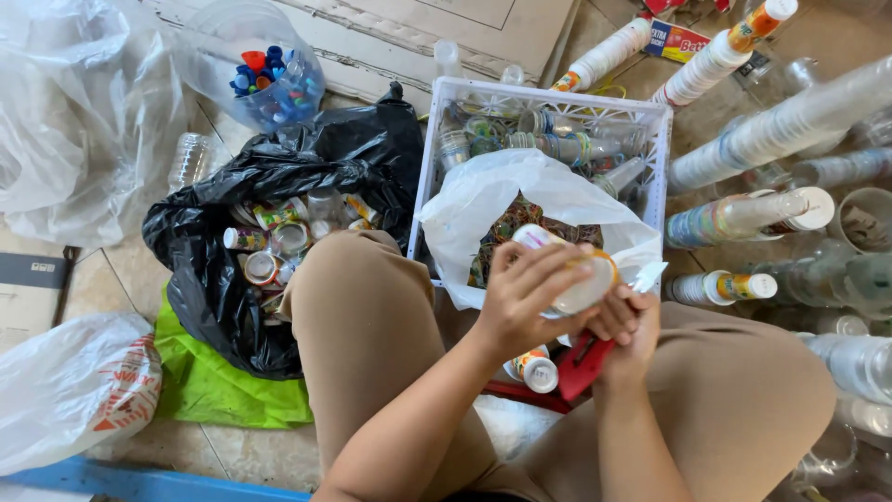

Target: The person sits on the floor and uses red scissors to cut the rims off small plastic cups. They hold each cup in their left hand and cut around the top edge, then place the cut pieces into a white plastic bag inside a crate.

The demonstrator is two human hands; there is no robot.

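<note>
White plastic bottle (571, 279) sat clamped in your left hand (520, 297); your right hand (630, 325) gripped a red-handled cutter (585, 364). Black bag (204, 279) remained part-full of bottles.

Small clear plastic bottle (571, 279) with orange-yellow label, tilted on side, held above white bag; red-handled cutter (595, 358) just below it.

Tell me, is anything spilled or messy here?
Nothing looks spilled. The left hand holds a small bottle and the right hand a red-handled cutter. One oddity: another small bottle lies loose between the knees, outside the black bag and the white crate. Bottles and cups crowd everywhere, mostly stacked.
</note>
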